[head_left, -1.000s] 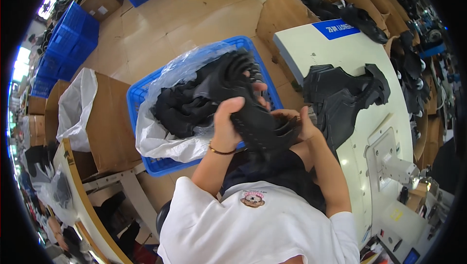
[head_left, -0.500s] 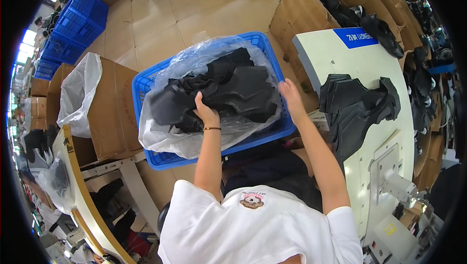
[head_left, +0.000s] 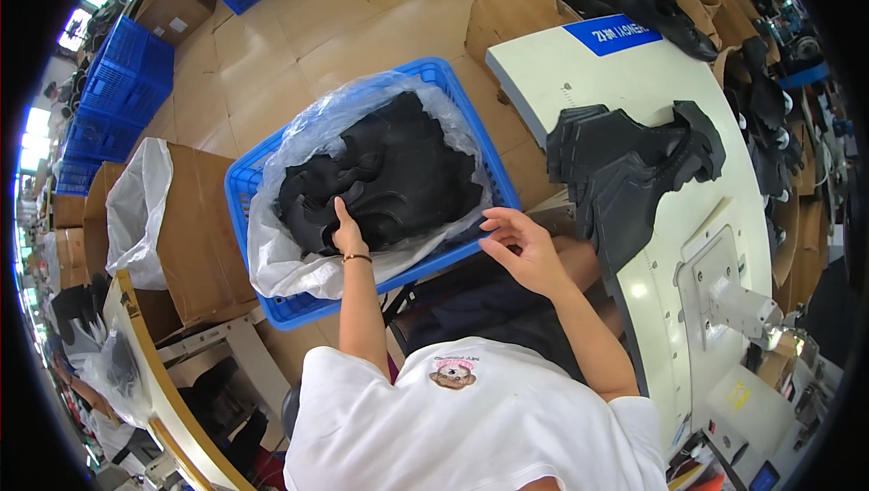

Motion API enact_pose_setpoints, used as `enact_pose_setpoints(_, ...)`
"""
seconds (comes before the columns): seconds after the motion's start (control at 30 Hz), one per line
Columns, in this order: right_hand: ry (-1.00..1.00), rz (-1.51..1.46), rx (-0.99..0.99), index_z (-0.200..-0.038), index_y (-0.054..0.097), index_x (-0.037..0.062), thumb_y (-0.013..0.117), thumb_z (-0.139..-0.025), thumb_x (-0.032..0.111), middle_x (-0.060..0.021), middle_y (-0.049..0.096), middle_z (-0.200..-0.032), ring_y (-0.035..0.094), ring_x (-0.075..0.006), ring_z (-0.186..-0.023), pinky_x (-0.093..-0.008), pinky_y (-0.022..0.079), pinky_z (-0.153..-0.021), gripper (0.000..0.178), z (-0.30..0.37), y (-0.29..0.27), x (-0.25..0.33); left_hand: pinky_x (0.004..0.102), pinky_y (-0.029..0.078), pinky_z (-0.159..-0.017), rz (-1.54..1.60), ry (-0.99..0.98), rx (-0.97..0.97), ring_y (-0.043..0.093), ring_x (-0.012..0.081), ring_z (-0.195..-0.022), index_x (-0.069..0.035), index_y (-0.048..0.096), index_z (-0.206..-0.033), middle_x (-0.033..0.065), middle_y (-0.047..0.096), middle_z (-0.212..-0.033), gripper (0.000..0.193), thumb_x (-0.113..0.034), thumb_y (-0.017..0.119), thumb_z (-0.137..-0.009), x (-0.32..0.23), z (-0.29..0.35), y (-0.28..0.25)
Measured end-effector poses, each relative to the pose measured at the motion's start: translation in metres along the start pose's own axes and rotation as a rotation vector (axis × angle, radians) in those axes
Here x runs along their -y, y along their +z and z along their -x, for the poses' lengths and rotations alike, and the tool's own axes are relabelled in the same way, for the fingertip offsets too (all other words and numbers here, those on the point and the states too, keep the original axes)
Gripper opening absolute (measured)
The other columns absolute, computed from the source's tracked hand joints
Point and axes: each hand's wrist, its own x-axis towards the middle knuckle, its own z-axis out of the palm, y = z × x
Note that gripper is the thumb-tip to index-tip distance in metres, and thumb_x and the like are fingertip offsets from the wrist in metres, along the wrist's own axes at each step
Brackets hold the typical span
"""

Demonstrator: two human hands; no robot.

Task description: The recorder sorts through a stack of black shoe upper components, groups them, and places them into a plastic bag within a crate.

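Note:
My left hand [head_left: 349, 236] is at the near side of a pile of black shoe-upper pieces [head_left: 412, 165]. Its thumb lies on top of a folded piece, and the fingers are partly hidden beneath, closed around it. The pile rests in a clear plastic liner [head_left: 282, 251] inside a blue plastic basket [head_left: 453, 84]. My right hand [head_left: 525, 251] hovers by the basket's near right edge, fingers loosely bent and apart, with nothing in it. To its right, a stack of overlapping black upper pieces [head_left: 625, 174] lies on the white machine table.
The white table [head_left: 543, 66] bears a sewing machine [head_left: 738, 305] at its near end. Behind it, a cardboard box [head_left: 516, 2] holds more black uppers. On the left stand an open carton [head_left: 204, 228] with a white liner and stacked blue crates [head_left: 127, 84].
My right hand has left the basket's right rim and come nearer to me. My left hand keeps its hold while the black pieces have shifted and folded. The whole view has turned slightly.

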Motion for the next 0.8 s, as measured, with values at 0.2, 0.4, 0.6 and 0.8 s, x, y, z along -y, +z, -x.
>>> enact_pose_setpoints(0.2,0.029,0.100,0.105,-0.100,0.054,-0.0008,0.064,-0.074,0.011,-0.0083,0.057,-0.081,0.055,-0.0121,-0.068,-0.0238,0.046,-0.063,0.030,0.014,0.017,-0.047,0.0349,0.017,-0.103,-0.982,0.303,0.259,0.021,0.0391,-0.125,0.023,0.016,-0.121,0.0327,0.022,-0.131,0.121,-0.083,0.021,-0.063,0.014,-0.037,-0.031)
enact_pose_setpoints(0.4,0.045,0.110,0.095,-0.100,0.054,0.0001,0.063,-0.075,0.013,-0.0092,0.057,-0.082,0.055,-0.0142,-0.066,-0.0261,0.046,-0.063,0.029,0.039,-0.001,-0.063,0.0309,0.030,-0.097,-1.707,0.330,0.577,0.041,0.0301,-0.116,0.000,0.049,-0.116,0.0217,0.045,-0.121,0.085,-0.070,0.041,-0.070,-0.028,0.069,-0.022)
enact_pose_setpoints(0.6,0.065,0.117,0.033,-0.100,0.053,-0.0001,0.063,-0.075,0.013,-0.0103,0.057,-0.083,0.055,-0.0153,-0.066,-0.0264,0.046,-0.064,0.030,0.053,-0.017,-0.060,0.0311,0.043,-0.066,-1.778,0.674,1.135,0.057,0.0188,-0.068,-0.004,0.065,-0.085,0.0112,0.063,-0.072,0.045,-0.046,0.060,-0.070,-0.091,0.128,-0.025)
enact_pose_setpoints(0.8,-0.029,0.108,0.025,-0.100,0.054,0.0002,0.063,-0.074,0.013,-0.0106,0.057,-0.083,0.054,-0.0162,-0.064,-0.0277,0.046,-0.061,0.030,0.057,-0.020,-0.054,0.0298,0.042,-0.061,-1.664,0.690,1.375,0.055,0.0160,-0.063,-0.001,0.064,-0.083,0.0094,0.061,-0.066,0.038,-0.038,0.064,-0.071,-0.110,0.161,-0.028)
